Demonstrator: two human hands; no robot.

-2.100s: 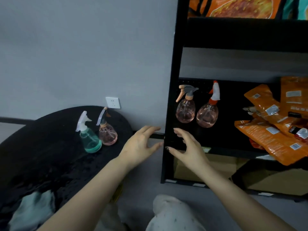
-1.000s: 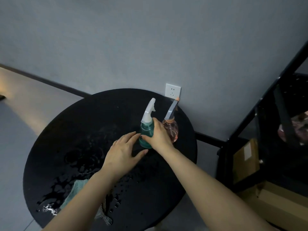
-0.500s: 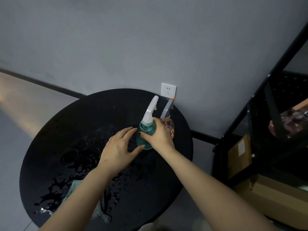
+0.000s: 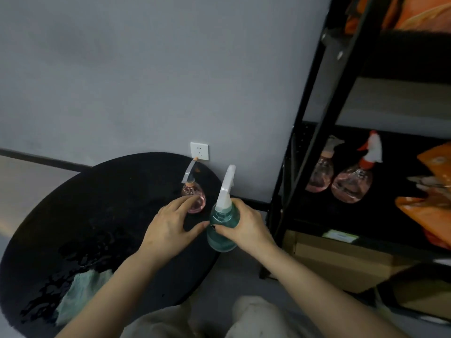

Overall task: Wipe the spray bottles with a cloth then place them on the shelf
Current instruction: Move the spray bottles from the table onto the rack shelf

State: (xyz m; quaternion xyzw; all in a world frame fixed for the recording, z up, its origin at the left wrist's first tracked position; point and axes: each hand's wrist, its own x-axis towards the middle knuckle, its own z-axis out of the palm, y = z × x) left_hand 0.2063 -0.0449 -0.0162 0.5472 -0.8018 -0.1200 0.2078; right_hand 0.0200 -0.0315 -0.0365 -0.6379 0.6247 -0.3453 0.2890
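The black shelf (image 4: 314, 132) stands to the right of the round black table (image 4: 80, 215), with two pink spray bottles (image 4: 351, 184) already set on it. A pale cloth (image 4: 78, 296) is left lying on the table's near side. Off the table's right edge, the green spray bottle (image 4: 223, 230) is gripped by the right hand (image 4: 246, 228), fingers wrapped round its body. The left hand (image 4: 170, 228) is held spread beside it, thumb nearly touching, in front of a pink bottle (image 4: 194, 198) at the table's far edge.

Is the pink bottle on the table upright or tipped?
Upright: the pink bottle stands on its base on the round table, nozzle pointing up.
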